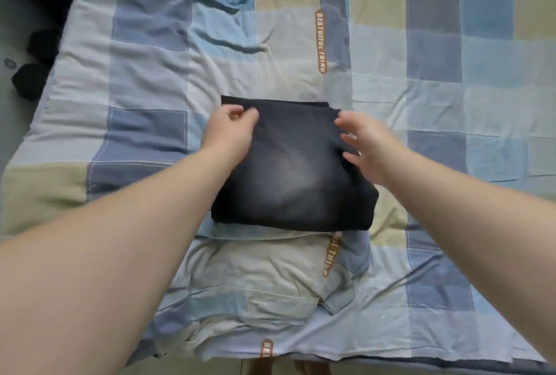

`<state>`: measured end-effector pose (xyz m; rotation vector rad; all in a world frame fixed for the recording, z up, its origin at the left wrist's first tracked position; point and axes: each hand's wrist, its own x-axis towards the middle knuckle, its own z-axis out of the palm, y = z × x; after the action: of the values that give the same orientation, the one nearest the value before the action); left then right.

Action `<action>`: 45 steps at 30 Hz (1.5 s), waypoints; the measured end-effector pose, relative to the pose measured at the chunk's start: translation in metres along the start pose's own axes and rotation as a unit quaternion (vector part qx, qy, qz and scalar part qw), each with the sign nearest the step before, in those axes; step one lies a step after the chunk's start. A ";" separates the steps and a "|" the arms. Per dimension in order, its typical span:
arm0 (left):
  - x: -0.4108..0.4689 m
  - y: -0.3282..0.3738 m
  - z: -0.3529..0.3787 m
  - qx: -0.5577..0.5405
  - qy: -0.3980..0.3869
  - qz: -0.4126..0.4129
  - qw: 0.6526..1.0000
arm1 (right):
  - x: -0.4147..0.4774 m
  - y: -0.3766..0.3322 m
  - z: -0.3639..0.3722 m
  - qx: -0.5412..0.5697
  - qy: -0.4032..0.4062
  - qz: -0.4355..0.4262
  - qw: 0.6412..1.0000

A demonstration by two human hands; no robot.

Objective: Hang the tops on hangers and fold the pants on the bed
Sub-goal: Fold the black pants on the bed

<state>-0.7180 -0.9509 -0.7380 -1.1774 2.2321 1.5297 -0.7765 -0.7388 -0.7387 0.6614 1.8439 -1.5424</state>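
1. The pants [291, 170], dark washed denim, lie folded into a thick, roughly square bundle near the middle of the bed [436, 88], flat on its quilt
2. The quilt is a check of pale blue, darker blue, grey and sand-coloured squares, creased around the bundle; a rumpled hump of it [255, 278] rises just in front of the pants' near edge
3. The left grip [231, 130] sits at the far left corner of the folded pants with its fingers curled in and the thumb lying on the fabric; I cannot tell whether any cloth is caught between them
4. The right grip [368, 148] is at the right edge of the bundle, fingers [346, 124] spread apart and straight, holding nothing; it is blurred, and whether the fingertips touch the denim cannot be told
5. Both bare forearms reach in from the lower corners of the view, the left one crossing the quilt and the near left part of the pants
6. An orange label [320, 42] with white lettering is sewn on the quilt beyond the pants; two more like it show nearer the front edge of the bed
7. On the floor [12, 139] left of the bed lie two dark lumps [31, 81], too dim to tell what they are
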 end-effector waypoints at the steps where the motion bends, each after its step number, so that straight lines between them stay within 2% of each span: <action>1: 0.002 -0.023 0.009 0.125 -0.016 0.044 0.991 | 0.011 0.022 0.002 -0.091 0.003 -0.056 0.994; 2: 0.002 -0.045 0.016 0.246 -0.032 0.079 0.966 | 0.021 0.045 0.002 -0.201 -0.001 -0.105 0.974; 3: 0.003 -0.066 0.023 0.334 -0.041 0.108 0.936 | 0.029 0.069 0.001 -0.317 -0.009 -0.138 0.938; 5: 0.009 -0.101 0.035 0.393 -0.043 0.139 0.908 | 0.039 0.104 0.003 -0.461 -0.010 -0.179 0.869; 6: 0.014 -0.114 0.039 0.391 -0.038 0.146 0.908 | 0.044 0.117 0.005 -0.475 -0.006 -0.198 0.857; 11: 0.029 -0.142 0.051 0.392 0.020 0.196 0.898 | 0.058 0.145 0.014 -0.437 0.039 -0.255 0.861; 13: 0.020 -0.141 0.050 0.341 0.059 0.195 0.918 | 0.053 0.145 0.013 -0.395 0.035 -0.266 0.879; 15: 0.011 -0.136 0.048 0.266 0.097 0.141 0.949 | 0.045 0.138 0.010 -0.345 0.020 -0.255 0.903; 17: 0.001 -0.127 0.045 0.210 0.105 0.067 0.970 | 0.035 0.128 0.007 -0.327 -0.003 -0.213 0.921; 20: -0.006 -0.119 0.042 0.181 0.089 -0.019 0.979 | 0.032 0.115 0.002 -0.262 -0.004 -0.130 0.956; 22: -0.005 -0.118 0.039 0.180 0.078 -0.037 0.980 | 0.043 0.110 -0.006 -0.165 0.011 -0.055 0.985; 24: 0.001 -0.120 0.038 0.189 0.065 -0.043 0.979 | 0.055 0.112 -0.015 -0.108 0.009 -0.005 0.994; 32: 0.007 -0.123 0.039 0.214 0.064 -0.053 0.973 | 0.059 0.128 -0.036 -0.048 -0.100 0.072 0.991; 36: -0.004 -0.111 0.028 0.196 0.021 -0.093 0.976 | 0.026 0.119 -0.042 -0.043 -0.113 0.114 0.986; 39: -0.024 -0.112 0.011 0.176 -0.040 -0.143 0.973 | -0.016 0.116 -0.046 -0.045 -0.123 0.173 0.976; 45: -0.118 -0.125 -0.021 0.150 -0.132 -0.195 0.960 | -0.137 0.128 -0.062 -0.018 -0.102 0.300 0.948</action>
<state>-0.5465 -0.9291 -0.7514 -1.1545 1.8397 1.0777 -0.6006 -0.6510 -0.7151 0.9056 1.3409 -1.1178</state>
